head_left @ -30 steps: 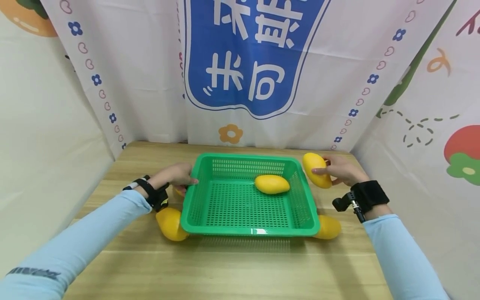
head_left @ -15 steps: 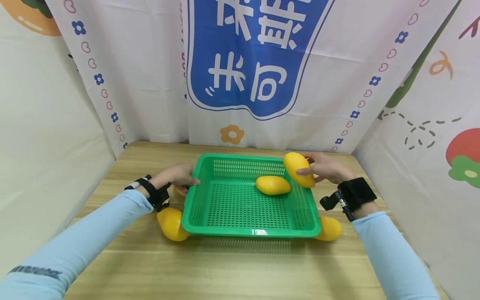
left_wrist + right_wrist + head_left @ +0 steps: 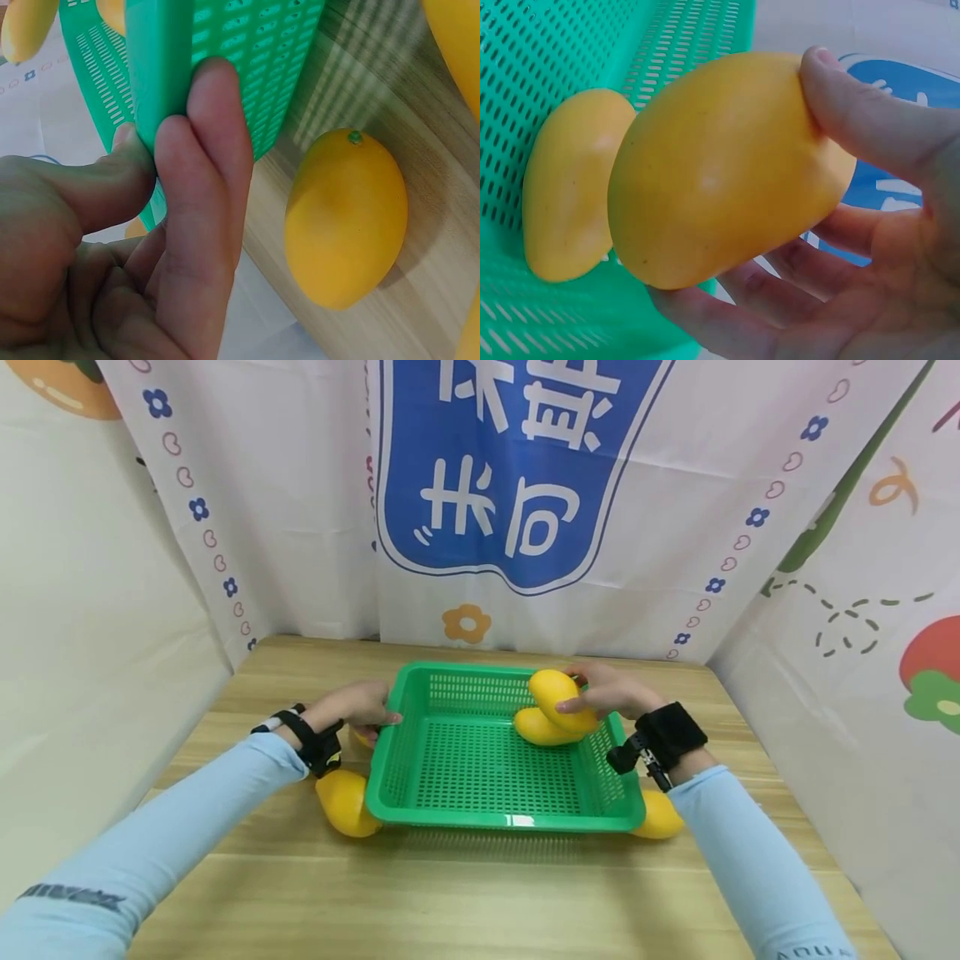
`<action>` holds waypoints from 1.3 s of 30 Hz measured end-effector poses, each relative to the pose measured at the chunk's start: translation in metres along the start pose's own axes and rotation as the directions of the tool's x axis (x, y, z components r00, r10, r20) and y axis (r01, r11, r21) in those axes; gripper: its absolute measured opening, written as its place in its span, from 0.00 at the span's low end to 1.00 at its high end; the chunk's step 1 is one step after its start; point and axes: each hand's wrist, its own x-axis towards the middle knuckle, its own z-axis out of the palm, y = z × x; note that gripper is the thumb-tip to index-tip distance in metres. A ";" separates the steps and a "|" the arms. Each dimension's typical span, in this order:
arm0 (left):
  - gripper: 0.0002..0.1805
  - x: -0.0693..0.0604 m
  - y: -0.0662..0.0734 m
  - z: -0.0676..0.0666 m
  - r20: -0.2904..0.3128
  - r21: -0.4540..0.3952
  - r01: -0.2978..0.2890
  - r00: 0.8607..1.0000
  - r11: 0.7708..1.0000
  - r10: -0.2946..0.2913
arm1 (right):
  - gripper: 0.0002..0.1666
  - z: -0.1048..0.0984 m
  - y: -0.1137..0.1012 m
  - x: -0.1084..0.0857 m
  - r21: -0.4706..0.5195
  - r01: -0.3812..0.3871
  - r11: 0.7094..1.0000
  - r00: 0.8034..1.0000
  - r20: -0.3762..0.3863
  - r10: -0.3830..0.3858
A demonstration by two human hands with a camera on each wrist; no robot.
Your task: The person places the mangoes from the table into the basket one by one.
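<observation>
A green plastic basket [image 3: 517, 822] with slotted walls stands mid-table. My left hand [image 3: 362, 706] pinches its left rim; the left wrist view shows the thumb inside and fingers outside the wall. In my right hand [image 3: 609, 689] is a yellow mango [image 3: 720, 172], gripped between thumb and fingers above the basket's back right part. Another mango [image 3: 577, 187] lies in the basket, partly hidden behind the held one in the head view. Outside the basket near my left hand, a mango [image 3: 346, 217] rests on the table.
On the table [image 3: 480, 902], one mango [image 3: 348, 803] sits at the basket's front left and another [image 3: 657, 815] at its front right, partly hidden by the rim. A printed cloth [image 3: 322, 510] hangs behind the table.
My right hand has carried its mango leftward, from outside the basket's right rim to above the mango inside. My left hand has stayed on the left rim.
</observation>
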 end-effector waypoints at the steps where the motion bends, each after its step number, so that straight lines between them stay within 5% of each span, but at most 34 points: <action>1: 0.16 0.000 0.001 0.000 0.001 -0.001 0.001 1.000 1.000 -0.001 | 0.40 0.001 -0.001 0.001 -0.007 0.001 1.000 1.000 0.002 -0.001; 25: 0.13 -0.003 0.001 0.002 -0.029 -0.017 -0.029 0.999 0.999 0.028 | 0.40 0.039 -0.002 0.015 -0.263 0.020 0.965 1.000 0.015 -0.016; 39: 0.13 -0.002 0.002 0.002 -0.026 -0.022 -0.026 0.999 0.999 0.025 | 0.42 0.052 -0.001 0.023 -0.486 0.012 0.874 1.000 0.020 -0.003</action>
